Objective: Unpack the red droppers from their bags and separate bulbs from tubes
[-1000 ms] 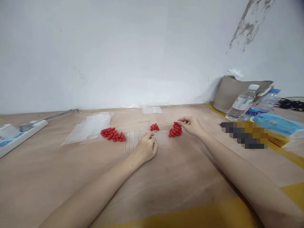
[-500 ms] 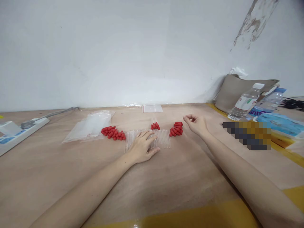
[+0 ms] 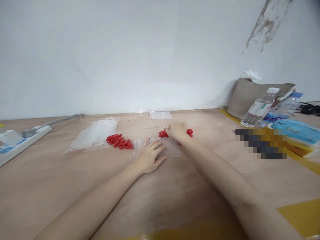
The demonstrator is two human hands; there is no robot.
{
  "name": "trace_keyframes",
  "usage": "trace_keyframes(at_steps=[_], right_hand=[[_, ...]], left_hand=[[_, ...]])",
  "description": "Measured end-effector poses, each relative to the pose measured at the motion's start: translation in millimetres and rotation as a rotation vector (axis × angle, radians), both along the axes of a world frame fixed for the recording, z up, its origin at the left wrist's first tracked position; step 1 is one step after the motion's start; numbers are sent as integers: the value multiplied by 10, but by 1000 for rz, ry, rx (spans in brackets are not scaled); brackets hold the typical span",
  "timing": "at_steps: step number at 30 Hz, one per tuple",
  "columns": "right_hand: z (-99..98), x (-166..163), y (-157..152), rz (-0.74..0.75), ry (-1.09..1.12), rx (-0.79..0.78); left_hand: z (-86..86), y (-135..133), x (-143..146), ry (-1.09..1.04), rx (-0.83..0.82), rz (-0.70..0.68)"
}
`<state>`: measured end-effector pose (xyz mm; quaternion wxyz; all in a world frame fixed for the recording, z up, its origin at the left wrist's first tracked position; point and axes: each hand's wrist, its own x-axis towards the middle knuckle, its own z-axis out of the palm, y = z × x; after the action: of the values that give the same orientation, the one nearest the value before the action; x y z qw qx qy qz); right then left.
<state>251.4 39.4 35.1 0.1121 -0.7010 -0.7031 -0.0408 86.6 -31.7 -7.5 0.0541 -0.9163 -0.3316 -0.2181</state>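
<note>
A row of thin clear plastic tubes point(image 3: 174, 148) lies side by side on the table. My left hand point(image 3: 151, 156) rests over the row with its fingers spread. My right hand point(image 3: 177, 130) is curled above the far right side of the tubes, at a small middle cluster of red pieces point(image 3: 163, 134). Its fingertips are mostly hidden, so whatever is between them cannot be made out. Behind that hand, a right-hand cluster of red pieces point(image 3: 190, 132) shows only in part. Left of the tubes lies a larger pile of red pieces point(image 3: 119, 141).
Clear plastic bags point(image 3: 93, 135) lie at the left, with a power strip point(image 3: 22, 141) beyond them. A small zip bag point(image 3: 161, 115) lies near the wall. Water bottles point(image 3: 258, 108), a blue packet point(image 3: 297, 131) and a grey-brown bag point(image 3: 243, 96) stand or lie at the right.
My right hand has moved left from beside the right-hand red cluster to the middle one, and now covers part of both. My left hand stays on the tubes.
</note>
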Motion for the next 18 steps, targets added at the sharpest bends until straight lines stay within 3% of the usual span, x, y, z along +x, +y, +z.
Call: trace_keyframes(at_steps=[6, 12, 15, 18], right_hand=[[-75, -94, 99, -29, 18, -76], [16, -85, 51, -52, 25, -44], [72, 21, -99, -18, 67, 53], [34, 220, -344, 112, 183, 238]], left_hand=[[4, -14, 19, -1, 1, 22], [12, -30, 29, 21, 21, 39], [16, -40, 25, 14, 52, 57], [14, -36, 25, -55, 121, 105]])
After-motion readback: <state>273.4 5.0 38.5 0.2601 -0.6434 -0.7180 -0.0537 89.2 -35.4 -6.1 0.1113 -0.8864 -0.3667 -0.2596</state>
